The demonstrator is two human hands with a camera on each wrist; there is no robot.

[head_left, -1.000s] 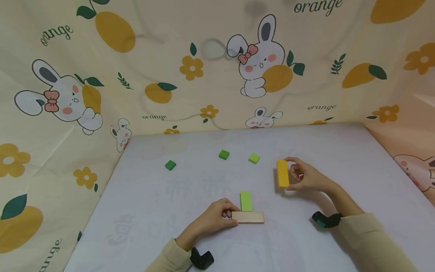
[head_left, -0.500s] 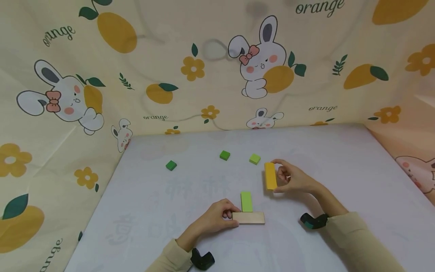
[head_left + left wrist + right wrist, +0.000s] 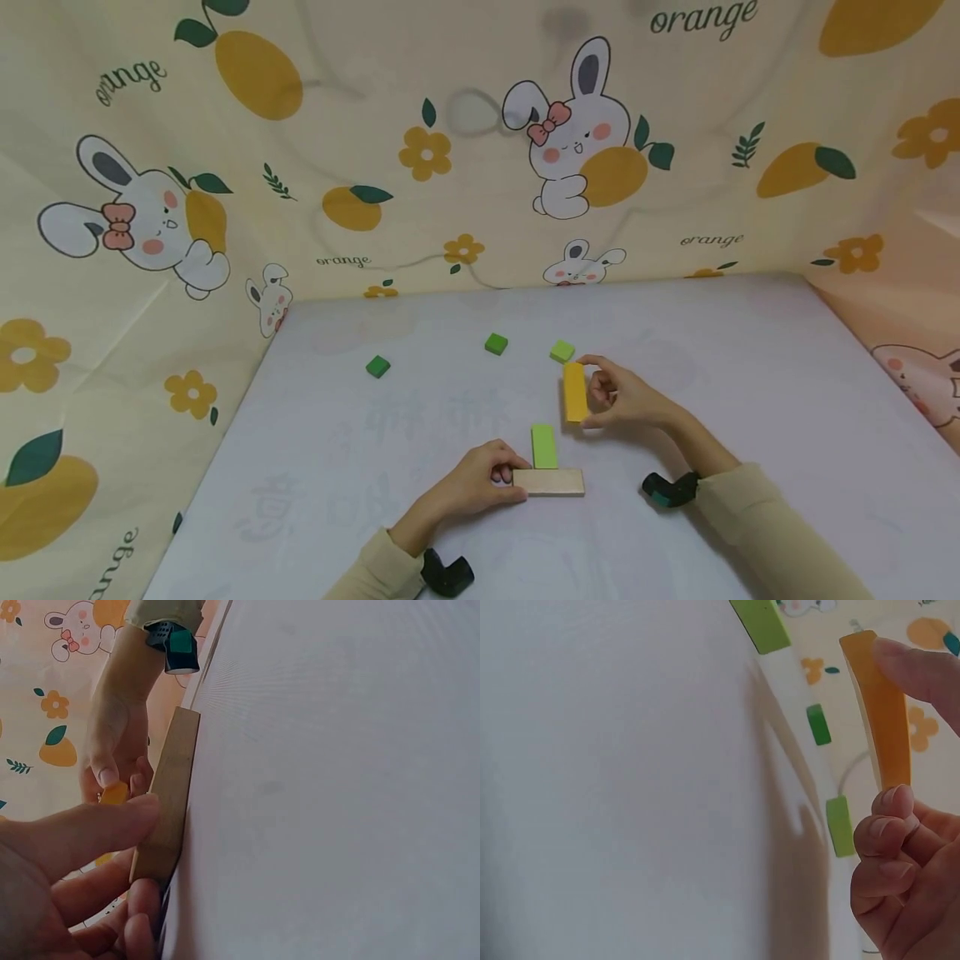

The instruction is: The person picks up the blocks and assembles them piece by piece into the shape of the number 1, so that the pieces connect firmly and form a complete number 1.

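Observation:
My left hand (image 3: 481,477) pinches the left end of a plain wooden block (image 3: 549,482) between thumb and fingers; the block lies lengthwise on the table. Just behind it, its near end at the wooden block's back edge, lies a light green block (image 3: 544,447). My right hand (image 3: 628,395) holds a yellow block (image 3: 575,392) by its two ends, thumb at one and fingers at the other. In the right wrist view the yellow block (image 3: 885,712) is raised off the table, its shadow falling on the surface. It hangs to the right of and beyond the light green block.
Farther back on the white table (image 3: 315,517) lie a small lime green block (image 3: 562,351), a green one (image 3: 496,343) and a darker green one (image 3: 378,366). A cloth (image 3: 465,167) printed with rabbits and oranges rises behind the table and at both sides.
My right hand has carried the yellow block leftward and slightly nearer, toward the light green block. The left hand and the wooden block stay in place.

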